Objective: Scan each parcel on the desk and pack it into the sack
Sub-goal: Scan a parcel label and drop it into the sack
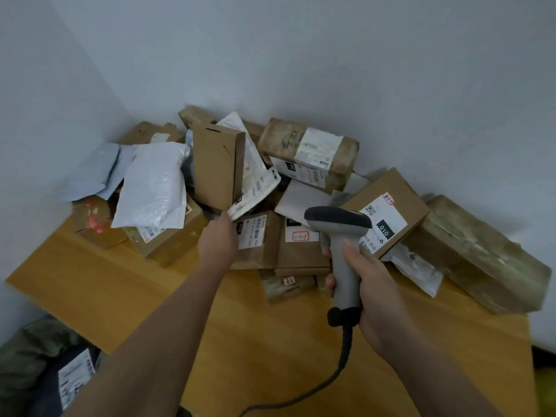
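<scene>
Several parcels are heaped at the back of a wooden desk (114, 284): brown cartons, white and grey mailer bags. My left hand (217, 240) reaches into the heap and pinches the lower corner of a white labelled mailer (255, 179) that leans against an upright flat brown carton (215, 167). My right hand (365, 276) grips a grey handheld barcode scanner (340, 224) by its handle, head pointing left toward the mailer. Its black cable (343, 365) trails down off the desk. A dark green sack (33, 350) lies at bottom left with a labelled dark parcel (72, 380) in it.
A brown box with a white "010" label (385, 215) sits right behind the scanner. A long tape-wrapped carton (481, 254) lies at the desk's right edge, another (310, 145) at the back. Walls close the desk in behind and at left.
</scene>
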{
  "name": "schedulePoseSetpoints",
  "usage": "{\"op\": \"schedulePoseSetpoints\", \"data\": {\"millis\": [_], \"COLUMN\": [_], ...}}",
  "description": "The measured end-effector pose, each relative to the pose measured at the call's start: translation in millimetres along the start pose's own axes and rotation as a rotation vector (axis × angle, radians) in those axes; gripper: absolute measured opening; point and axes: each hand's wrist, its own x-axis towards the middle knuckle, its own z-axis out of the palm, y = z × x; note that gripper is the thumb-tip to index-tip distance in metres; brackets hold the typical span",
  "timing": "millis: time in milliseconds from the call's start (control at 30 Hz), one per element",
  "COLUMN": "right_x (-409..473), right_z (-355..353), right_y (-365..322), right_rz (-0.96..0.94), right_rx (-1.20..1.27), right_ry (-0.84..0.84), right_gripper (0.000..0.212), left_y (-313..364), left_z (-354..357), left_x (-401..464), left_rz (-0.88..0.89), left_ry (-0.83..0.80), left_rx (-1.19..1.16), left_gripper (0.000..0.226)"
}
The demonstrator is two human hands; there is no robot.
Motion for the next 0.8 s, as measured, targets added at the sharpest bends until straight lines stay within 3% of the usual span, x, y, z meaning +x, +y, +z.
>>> {"op": "schedulePoseSetpoints", "data": {"millis": [133,233,400,533,633,733,800], "right_x": [7,12,15,13,12,3,-7], "right_z": [13,31,57,68,67,64,66], "right_y": [-7,-8,-3,6,8,-2,-9], "right_rz": [-0.074,-0.109,-0.113,-0.083,-0.052,-0.014,-0.003], "right_rx": [0.049,0.113,0.215,0.188,0.123,0.061,-0.005], "right_ry": [0.026,0.087,0.166,0.238,0.255,0.108,-0.059], "right_gripper": [0.035,0.039,0.066,0.058,0.051,0.047,0.044], "left_y": [13,18,13,-12,-39,-60,-67], "left_z": [-27,-43,-66,-81,-93,-103,-109], "left_x": [-43,-72,-110,-120,-119,-119,-111], "left_rz": [0.123,0.216,0.443,0.584,0.683,0.511,0.314], "left_ry": [0.098,0.063,0.021,-0.033,-0.155,-0.178,-0.195], "left_rx": [0.013,0.083,0.316,0.348,0.068,-0.487,-0.603], "left_gripper": [0.051,0.056,0.068,0.076,0.057,0.045,0.06]}}
